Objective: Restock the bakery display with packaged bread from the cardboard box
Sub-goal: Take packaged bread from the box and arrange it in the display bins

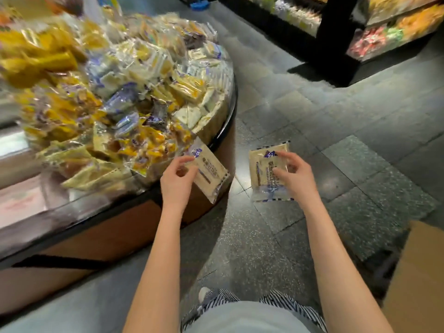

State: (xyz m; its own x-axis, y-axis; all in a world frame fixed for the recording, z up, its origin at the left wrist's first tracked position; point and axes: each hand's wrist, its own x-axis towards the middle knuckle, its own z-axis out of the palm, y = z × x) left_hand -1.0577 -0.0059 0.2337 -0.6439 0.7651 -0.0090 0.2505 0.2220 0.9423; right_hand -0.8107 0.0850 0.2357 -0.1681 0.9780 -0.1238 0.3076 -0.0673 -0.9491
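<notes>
Packaged bread, two flat packets held.

1. Left packet [211, 175]: clear wrapper, pale slice inside, blue print, and a blue-and-white striped edge. My left hand [176, 181] pinches its near corner between thumb and curled fingers. The packet is tilted and sits over the black rim of the display [125, 236], just beside the nearest pieces of the heap [134, 92].

2. Right packet [263, 167]: same wrapper and print, with slack clear film at its near end. My right hand [292, 175] grips it from the right side, fingers curled over its face. It hangs above the floor [360, 145], apart from the display and about level with the left packet.

3. Display: rounded stand at my left with a brown side panel and a black rim. The heap on it is wrapped bread and cakes in yellow, white and purple-printed film, piled up to the rim. The far part is blurred.

4. Cardboard box [418, 272]: on the floor at my right, with only a plain brown part in view at the frame's edge. I cannot tell what it contains.

5. Floor: grey speckled tiles.

6. Shelves [396, 27]: a dark unit across the aisle at upper right, stocked with colourful packets too blurred to identify.

7. Striped trousers [290, 306] and one pale shoe toe [204, 293], mine, at the lower edge.
</notes>
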